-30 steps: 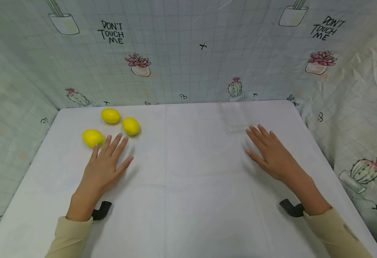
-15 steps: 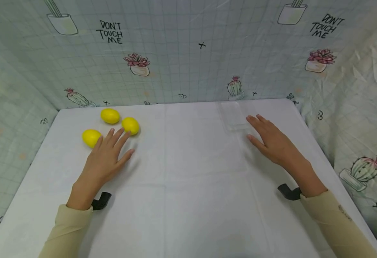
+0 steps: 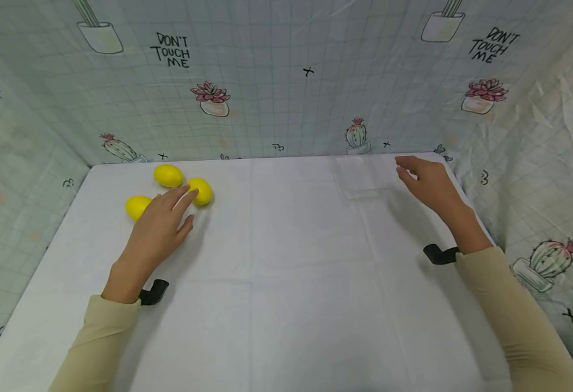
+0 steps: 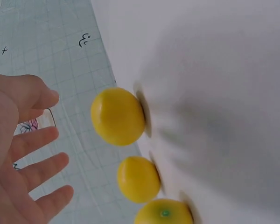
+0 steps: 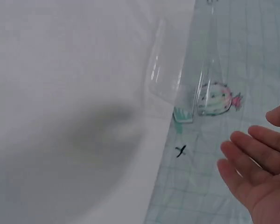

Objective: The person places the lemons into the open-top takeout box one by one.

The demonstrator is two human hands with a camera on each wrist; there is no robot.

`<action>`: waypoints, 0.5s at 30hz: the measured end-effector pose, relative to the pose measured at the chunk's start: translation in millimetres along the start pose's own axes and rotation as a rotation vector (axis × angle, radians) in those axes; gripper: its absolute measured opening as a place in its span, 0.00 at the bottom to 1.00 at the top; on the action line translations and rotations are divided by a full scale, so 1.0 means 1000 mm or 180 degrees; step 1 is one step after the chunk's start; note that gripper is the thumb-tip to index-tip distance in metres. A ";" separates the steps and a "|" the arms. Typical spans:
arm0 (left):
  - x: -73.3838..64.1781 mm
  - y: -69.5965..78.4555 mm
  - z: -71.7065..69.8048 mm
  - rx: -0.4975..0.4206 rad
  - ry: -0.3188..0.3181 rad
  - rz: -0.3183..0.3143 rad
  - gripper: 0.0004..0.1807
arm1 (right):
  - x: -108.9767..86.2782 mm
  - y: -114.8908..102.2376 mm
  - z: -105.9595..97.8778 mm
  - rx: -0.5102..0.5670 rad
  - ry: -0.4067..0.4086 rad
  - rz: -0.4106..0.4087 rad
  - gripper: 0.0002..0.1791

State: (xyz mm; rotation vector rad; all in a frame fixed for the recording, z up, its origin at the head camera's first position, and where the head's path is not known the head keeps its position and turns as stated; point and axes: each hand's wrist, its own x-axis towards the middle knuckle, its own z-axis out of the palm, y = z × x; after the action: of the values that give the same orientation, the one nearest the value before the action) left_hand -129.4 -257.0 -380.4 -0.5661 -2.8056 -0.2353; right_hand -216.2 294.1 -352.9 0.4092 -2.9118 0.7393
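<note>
Three yellow lemons lie at the back left of the table: a rear lemon (image 3: 168, 176), a right lemon (image 3: 202, 191) and a left lemon (image 3: 136, 207). My left hand (image 3: 156, 228) hovers just in front of them, its fingers loosely bent and partly covering the left and right ones. In the left wrist view a gap shows between the hand (image 4: 28, 144) and the nearest lemon (image 4: 117, 116). A clear plastic container (image 3: 359, 177) stands at the back right. To its right, my right hand (image 3: 430, 185) hangs in the air with relaxed fingers, holding nothing.
A white cloth covers the table (image 3: 286, 283). Printed curtains (image 3: 266, 81) rise directly behind the table and along both sides. Black wrist mounts (image 3: 154, 292) jut inward from both sleeves.
My left hand has moved forward over the lemons, its fingers bending more. The right hand has moved forward and right, beside the container. The lemons and container have stayed put.
</note>
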 end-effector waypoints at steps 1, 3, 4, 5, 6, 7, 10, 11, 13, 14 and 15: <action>0.002 -0.001 0.000 -0.0011 0.0035 0.0030 0.30 | 0.005 0.004 -0.001 0.0056 -0.0027 0.0048 0.25; 0.006 -0.004 -0.001 -0.0044 0.0075 0.0077 0.30 | 0.017 0.013 -0.003 0.0282 -0.0152 0.0191 0.26; 0.009 -0.006 -0.002 -0.0061 0.0068 0.0085 0.30 | 0.022 0.017 -0.004 0.0441 -0.0246 0.0280 0.27; 0.011 -0.008 -0.002 -0.0080 0.0048 0.0087 0.31 | 0.028 0.021 -0.004 0.0609 -0.0343 0.0374 0.28; 0.013 -0.010 -0.002 -0.0098 0.0018 0.0084 0.31 | 0.033 0.024 -0.004 0.0799 -0.0452 0.0481 0.30; 0.016 -0.011 -0.002 -0.0117 -0.0022 0.0076 0.32 | 0.038 0.027 -0.004 0.1004 -0.0541 0.0578 0.31; 0.023 -0.018 0.000 -0.0162 -0.0181 0.0047 0.34 | 0.050 0.034 -0.002 0.1516 -0.0764 0.0811 0.33; 0.025 -0.020 0.001 -0.0184 -0.0223 0.0054 0.34 | 0.053 0.036 -0.001 0.1625 -0.0821 0.0864 0.33; 0.030 -0.026 0.003 -0.0245 -0.0321 0.0076 0.34 | 0.058 0.040 0.002 0.1806 -0.0909 0.0946 0.33; 0.032 -0.028 0.004 -0.0285 -0.0370 0.0101 0.34 | 0.060 0.042 0.004 0.1896 -0.0952 0.0990 0.33; 0.033 -0.031 0.005 -0.0341 -0.0420 0.0126 0.34 | 0.061 0.044 0.006 0.1983 -0.0990 0.1030 0.33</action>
State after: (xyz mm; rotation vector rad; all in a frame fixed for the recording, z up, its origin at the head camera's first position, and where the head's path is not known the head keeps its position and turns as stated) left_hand -172.8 -272.5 -378.7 -0.6842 -2.9188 -0.3542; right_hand -287.6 314.4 -367.8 0.0963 -2.9950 1.7920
